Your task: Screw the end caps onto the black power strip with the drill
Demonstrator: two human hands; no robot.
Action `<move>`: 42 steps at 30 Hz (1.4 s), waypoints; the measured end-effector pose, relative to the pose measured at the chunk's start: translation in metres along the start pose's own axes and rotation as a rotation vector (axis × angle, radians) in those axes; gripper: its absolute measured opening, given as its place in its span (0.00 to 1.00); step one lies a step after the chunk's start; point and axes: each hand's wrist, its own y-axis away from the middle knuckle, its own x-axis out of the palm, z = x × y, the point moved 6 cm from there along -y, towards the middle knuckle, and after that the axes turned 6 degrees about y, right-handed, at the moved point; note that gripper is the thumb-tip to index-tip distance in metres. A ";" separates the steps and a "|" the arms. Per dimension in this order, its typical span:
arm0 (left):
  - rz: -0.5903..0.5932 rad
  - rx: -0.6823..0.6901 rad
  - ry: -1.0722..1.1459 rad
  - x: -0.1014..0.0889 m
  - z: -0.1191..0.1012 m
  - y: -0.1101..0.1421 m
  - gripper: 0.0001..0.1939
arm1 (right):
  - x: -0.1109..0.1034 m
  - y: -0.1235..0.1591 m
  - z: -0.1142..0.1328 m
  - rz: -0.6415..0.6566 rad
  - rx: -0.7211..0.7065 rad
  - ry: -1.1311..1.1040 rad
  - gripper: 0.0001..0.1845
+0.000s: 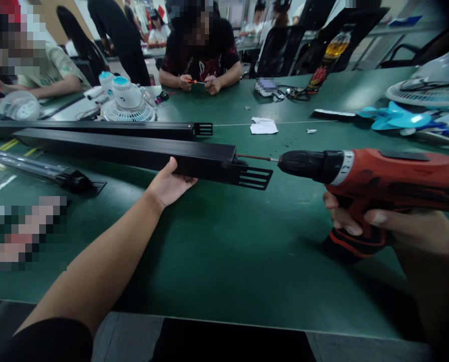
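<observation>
My left hand (173,187) grips a long black rectangular tube (134,148) from its near side, thumb over the edge and fingers underneath. A slotted black bracket (257,178) sticks out of the tube's right end. My right hand (363,221) is wrapped round the handle of a red and black cordless drill (394,176), which points left. From the drill's chuck (303,165) a long thin bit (254,157) reaches to the tube's end; its tip is hidden there.
Another black tube (96,128) lies behind, and a metal rail (36,166) lies at left. White fan parts (128,100), paper scraps (263,126), blue fan blades (394,116) and a bottle (329,60) stand farther back on the green table (232,261). Across it, a person (202,50) holds a screwdriver.
</observation>
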 end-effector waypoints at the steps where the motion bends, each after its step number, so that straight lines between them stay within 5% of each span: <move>1: -0.002 0.003 0.000 -0.001 0.000 -0.001 0.29 | 0.001 0.000 0.001 0.004 0.005 0.001 0.19; 42: -0.008 0.007 -0.017 -0.002 0.003 0.001 0.29 | -0.001 0.003 -0.006 0.031 0.070 0.006 0.20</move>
